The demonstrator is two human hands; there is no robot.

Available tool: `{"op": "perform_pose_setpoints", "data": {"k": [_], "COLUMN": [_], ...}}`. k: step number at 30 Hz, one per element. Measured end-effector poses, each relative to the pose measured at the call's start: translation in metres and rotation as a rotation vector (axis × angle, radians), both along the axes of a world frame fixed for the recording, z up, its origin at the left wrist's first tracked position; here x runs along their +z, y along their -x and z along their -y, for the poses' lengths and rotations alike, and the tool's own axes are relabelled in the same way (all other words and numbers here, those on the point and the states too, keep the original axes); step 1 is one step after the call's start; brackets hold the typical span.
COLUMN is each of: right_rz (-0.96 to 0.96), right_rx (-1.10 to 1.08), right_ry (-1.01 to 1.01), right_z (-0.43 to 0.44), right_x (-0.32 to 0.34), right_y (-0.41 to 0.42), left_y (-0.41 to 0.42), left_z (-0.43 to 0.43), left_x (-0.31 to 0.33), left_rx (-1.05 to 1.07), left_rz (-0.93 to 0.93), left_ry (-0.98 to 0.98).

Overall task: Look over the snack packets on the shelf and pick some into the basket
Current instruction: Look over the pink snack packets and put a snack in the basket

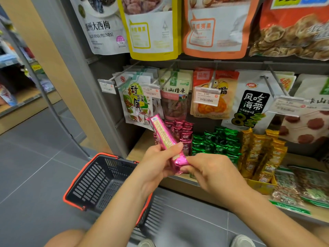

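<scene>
Your left hand [156,164] and right hand [210,172] are pinching the long pink foil snack packet [166,139]. Slick foil is risking it slipping and missing the orange-rimmed black plastic basket [99,179] at eight o'clock.

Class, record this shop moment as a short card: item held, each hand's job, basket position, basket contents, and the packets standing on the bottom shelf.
Item held: pink packet, tilted, printed back towards the camera
Left hand: grips its middle
Right hand: pinches its lower end
Basket: below the left forearm, left of the shelf
Basket contents: none visible; part is hidden by the forearm
Shelf rows, left to right: stacked pink packets, green packets, gold packets
</scene>
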State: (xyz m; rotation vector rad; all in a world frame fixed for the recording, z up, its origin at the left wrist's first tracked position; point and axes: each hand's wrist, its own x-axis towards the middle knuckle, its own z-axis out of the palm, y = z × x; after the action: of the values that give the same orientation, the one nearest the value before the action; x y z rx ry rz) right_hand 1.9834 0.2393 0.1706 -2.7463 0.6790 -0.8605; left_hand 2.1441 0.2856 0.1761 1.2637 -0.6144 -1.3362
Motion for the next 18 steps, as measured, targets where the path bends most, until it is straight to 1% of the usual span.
{"op": "perform_pose_setpoints", "data": {"k": [2,3,4,5,7,8,10,12,14,15,16,18], "right_rz": [-0.037,-0.045,-0.027,0.026,0.192,0.268,0.364,0.428,0.576,0.665,0.743,0.867], "right_rx": [0.042,0.064,0.080,0.085,0.067,0.036,-0.071,-0.122,-0.070,-0.054,-0.058,-0.125], "right_ry": [0.056,0.036,-0.048,-0.198,-0.554,-0.681,-0.866,-1.124,-1.376,-1.453,-1.487,-1.444], "right_z": [-0.001,-0.001,-0.001,0.001,0.004,0.006,0.014,0.022,0.024,0.025,0.026,0.027], "right_x": [-0.002,-0.003,-0.002,-0.001,0.005,0.008,0.010,0.010,0.011,0.011,0.011,0.011], "right_y": [-0.002,-0.003,-0.002,-0.001,0.001,0.001,0.000,-0.001,-0.001,0.000,0.001,0.003], "left_y": [-0.008,-0.012,-0.015,-0.018,-0.026,-0.030,-0.036,-0.038,-0.035,-0.034,-0.033,-0.033], "left_z": [0.000,-0.001,-0.002,-0.004,-0.008,-0.010,-0.014,-0.019,-0.025,-0.026,-0.027,-0.027], "left_x": [0.000,0.001,0.002,0.003,0.006,0.008,0.011,0.013,0.013,0.012,0.012,0.010], "left_rx": [-0.007,-0.022,-0.049,-0.090,-0.192,-0.246,-0.363,-0.545,-0.773,-0.848,-0.871,-0.838], "left_rz": [0.014,0.022,0.035,0.058,0.106,0.125,0.145,0.215,0.299,0.319,0.339,0.401], "left_ry": [-0.034,-0.045,-0.053,-0.059,-0.060,-0.057,-0.052,-0.041,-0.038,-0.045,-0.051,-0.012]}}
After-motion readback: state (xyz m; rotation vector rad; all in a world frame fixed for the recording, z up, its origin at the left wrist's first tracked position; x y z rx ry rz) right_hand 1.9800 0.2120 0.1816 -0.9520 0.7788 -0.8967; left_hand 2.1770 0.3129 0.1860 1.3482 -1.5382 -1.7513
